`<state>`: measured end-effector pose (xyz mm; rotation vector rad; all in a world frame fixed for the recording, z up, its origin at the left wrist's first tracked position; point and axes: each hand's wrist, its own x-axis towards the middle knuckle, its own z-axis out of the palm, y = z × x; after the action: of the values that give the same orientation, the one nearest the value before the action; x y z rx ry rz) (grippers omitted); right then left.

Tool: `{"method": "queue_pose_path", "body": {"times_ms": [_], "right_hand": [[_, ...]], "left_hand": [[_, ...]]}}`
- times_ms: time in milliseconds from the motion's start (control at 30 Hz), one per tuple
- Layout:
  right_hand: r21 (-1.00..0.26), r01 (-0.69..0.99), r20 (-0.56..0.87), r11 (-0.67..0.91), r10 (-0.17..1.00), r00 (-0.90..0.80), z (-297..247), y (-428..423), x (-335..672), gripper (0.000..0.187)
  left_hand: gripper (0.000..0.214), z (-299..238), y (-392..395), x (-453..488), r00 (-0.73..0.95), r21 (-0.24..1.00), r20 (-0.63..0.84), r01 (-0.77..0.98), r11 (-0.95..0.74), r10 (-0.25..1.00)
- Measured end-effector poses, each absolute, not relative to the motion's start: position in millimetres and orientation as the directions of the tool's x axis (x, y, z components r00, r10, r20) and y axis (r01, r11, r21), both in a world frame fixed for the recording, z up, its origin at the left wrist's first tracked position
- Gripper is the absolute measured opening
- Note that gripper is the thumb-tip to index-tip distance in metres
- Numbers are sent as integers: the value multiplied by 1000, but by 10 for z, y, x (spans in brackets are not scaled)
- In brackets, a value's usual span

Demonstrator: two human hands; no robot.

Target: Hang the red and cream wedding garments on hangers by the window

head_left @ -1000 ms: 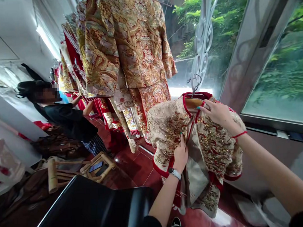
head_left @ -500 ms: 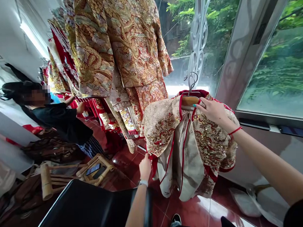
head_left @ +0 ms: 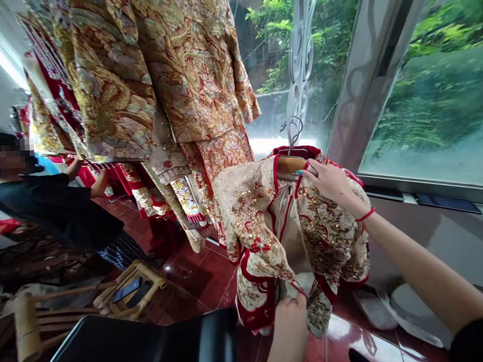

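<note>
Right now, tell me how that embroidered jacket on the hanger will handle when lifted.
The embroidered jacket is probably floppy: it sags in folds off the wooden hanger. Dense beading suggests weight and snagging. The right hand steadies the collar; the left hand gathers the hem.

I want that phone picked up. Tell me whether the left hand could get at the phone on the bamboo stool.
Probably not as things stand: the left hand grips the jacket hem, and the phone lies well off to the left.

Hanging robes (head_left: 158, 78): gold and red, up and left of the fingers.
Co-worker (head_left: 48, 209): in a black top, far left.
Bamboo chair (head_left: 122, 298): on the red floor, lower left.
Window (head_left: 432, 90): right, green trees behind.
</note>
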<state>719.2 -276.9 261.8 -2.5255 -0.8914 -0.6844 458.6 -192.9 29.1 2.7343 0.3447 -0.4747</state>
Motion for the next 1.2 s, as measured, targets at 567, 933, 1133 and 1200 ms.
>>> {"method": "queue_pose_path", "body": {"times_ms": [567,933,1133,1200], "right_hand": [[-108,713,541,-693,561,627,2622,-2896,7530,46],[-144,712,560,-687,537,632,2595,-2798,7460,46],[-151,704,577,-694,516,633,2600,-2785,7404,47],[-150,685,566,-713,506,650,2618,-2769,7367,48]], "left_hand": [[41,102,-1377,4627,893,264,-225,441,-858,390],[59,110,-759,4467,659,204,-110,747,-632,744],[75,221,-763,5046,601,468,500,418,-779,623],[67,318,-740,5071,550,562,583,258,-786,598]]}}
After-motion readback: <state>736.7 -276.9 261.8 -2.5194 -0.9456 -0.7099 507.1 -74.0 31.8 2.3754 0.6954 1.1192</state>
